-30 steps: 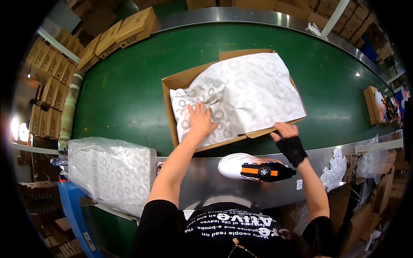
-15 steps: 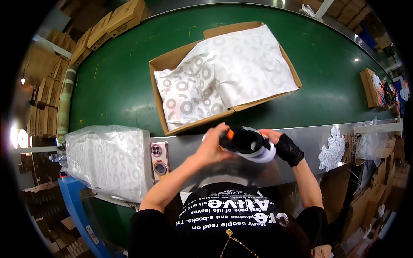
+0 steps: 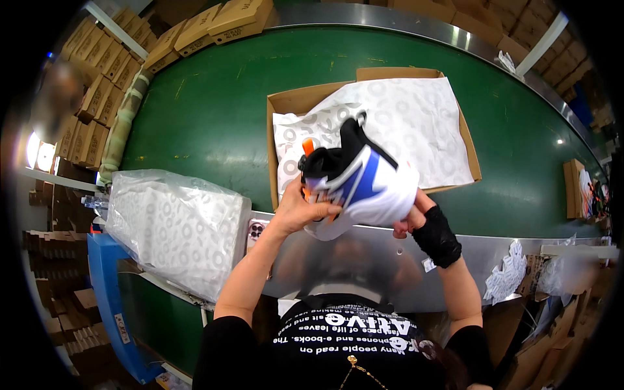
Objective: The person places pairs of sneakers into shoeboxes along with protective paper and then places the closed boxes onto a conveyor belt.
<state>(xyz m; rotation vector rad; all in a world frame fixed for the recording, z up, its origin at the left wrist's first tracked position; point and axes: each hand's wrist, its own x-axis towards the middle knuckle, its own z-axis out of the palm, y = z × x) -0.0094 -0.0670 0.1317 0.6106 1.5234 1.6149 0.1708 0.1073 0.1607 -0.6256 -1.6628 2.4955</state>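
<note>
Tissue paper (image 3: 429,123) inside cardboard box (image 3: 305,102)

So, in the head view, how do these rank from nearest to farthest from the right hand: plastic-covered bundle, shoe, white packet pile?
From the right hand:
1. Shoe: immediately left.
2. White packet pile: to the right.
3. Plastic-covered bundle: far left.

Two hands (image 3: 296,211), one glove (image 3: 438,238), one shoe (image 3: 369,179), one open box (image 3: 281,104). One phone (image 3: 255,233), one plastic bag (image 3: 179,224), one pendant (image 3: 352,359), one blue frame (image 3: 106,273). Three closed boxes (image 3: 239,21) in a row; the stacked boxes (image 3: 101,94) and white slips (image 3: 507,274) are too many to count.
</note>
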